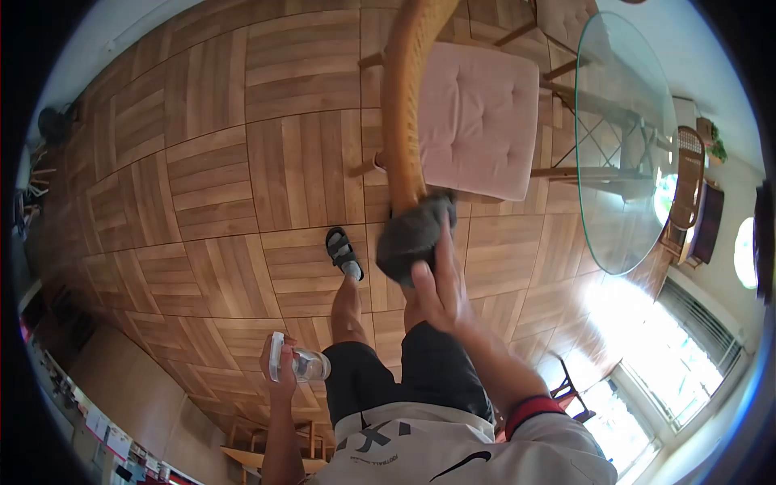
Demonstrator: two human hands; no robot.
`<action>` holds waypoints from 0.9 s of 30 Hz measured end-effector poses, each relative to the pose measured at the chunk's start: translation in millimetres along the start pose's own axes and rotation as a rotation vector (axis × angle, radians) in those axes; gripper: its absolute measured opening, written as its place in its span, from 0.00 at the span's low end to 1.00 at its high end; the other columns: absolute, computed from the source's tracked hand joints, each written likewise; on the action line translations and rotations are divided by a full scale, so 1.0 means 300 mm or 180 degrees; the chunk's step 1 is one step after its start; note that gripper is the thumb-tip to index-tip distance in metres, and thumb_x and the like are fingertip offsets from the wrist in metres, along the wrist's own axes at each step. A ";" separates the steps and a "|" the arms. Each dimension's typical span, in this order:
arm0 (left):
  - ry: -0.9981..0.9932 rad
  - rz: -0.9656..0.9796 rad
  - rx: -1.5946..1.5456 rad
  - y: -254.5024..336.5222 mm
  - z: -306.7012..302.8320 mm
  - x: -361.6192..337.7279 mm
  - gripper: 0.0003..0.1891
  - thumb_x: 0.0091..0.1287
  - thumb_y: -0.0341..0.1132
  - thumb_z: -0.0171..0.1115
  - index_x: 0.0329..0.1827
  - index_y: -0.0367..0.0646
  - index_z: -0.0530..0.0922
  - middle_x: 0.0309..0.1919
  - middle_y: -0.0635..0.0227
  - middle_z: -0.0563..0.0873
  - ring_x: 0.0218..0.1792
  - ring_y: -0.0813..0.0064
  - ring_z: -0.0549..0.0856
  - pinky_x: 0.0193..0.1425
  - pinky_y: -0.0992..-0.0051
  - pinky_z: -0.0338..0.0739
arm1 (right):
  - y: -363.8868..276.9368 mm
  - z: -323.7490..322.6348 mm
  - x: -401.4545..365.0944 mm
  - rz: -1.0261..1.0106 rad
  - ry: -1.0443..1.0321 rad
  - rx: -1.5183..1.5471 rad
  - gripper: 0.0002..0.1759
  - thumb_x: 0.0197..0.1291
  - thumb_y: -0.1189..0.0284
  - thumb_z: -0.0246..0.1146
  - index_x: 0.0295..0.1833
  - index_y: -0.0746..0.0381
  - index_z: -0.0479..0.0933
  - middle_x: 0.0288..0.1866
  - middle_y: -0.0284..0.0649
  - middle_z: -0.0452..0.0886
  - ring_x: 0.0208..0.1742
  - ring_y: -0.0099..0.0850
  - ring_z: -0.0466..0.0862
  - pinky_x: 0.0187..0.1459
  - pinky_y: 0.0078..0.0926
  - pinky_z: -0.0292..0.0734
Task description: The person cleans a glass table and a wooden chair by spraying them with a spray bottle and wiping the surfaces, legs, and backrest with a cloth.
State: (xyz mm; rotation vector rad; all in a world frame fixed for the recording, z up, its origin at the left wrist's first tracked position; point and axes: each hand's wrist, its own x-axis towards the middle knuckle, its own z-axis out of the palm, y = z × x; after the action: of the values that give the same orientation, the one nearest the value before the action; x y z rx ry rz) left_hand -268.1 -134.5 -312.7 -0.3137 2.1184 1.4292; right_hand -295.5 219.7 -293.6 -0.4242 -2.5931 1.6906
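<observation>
Fingers point(444, 246) of the right hand point(436, 287) are pressing a crumpled grey cloth point(408, 234) against the curved rattan chair back point(402, 97). The left hand point(279, 373) is gripping a small clear plastic spray bottle point(303, 365) beside the hip, and I cannot tell what is inside it.

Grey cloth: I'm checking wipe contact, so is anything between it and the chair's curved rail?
Nothing visible. The grey cloth, under the right hand, appears to sit directly on the chair's curved rail. The pink cushion lies beside it, not between.
</observation>
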 end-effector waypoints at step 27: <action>-0.0020 -0.0527 0.0305 0.188 0.384 0.021 0.16 0.72 0.43 0.56 0.42 0.36 0.76 0.36 0.66 0.80 0.32 0.77 0.79 0.37 0.76 0.76 | 0.657 0.073 0.935 0.1103 0.0701 -0.0034 0.34 0.71 0.43 0.46 0.59 0.64 0.72 0.44 0.61 0.82 0.47 0.60 0.83 0.50 0.50 0.78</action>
State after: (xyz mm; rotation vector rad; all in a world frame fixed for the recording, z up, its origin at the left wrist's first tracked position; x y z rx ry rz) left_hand -263.8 -6.6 -304.1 -0.4359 2.0950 1.2289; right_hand -526.6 340.3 -517.2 -1.0487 -2.4767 1.6026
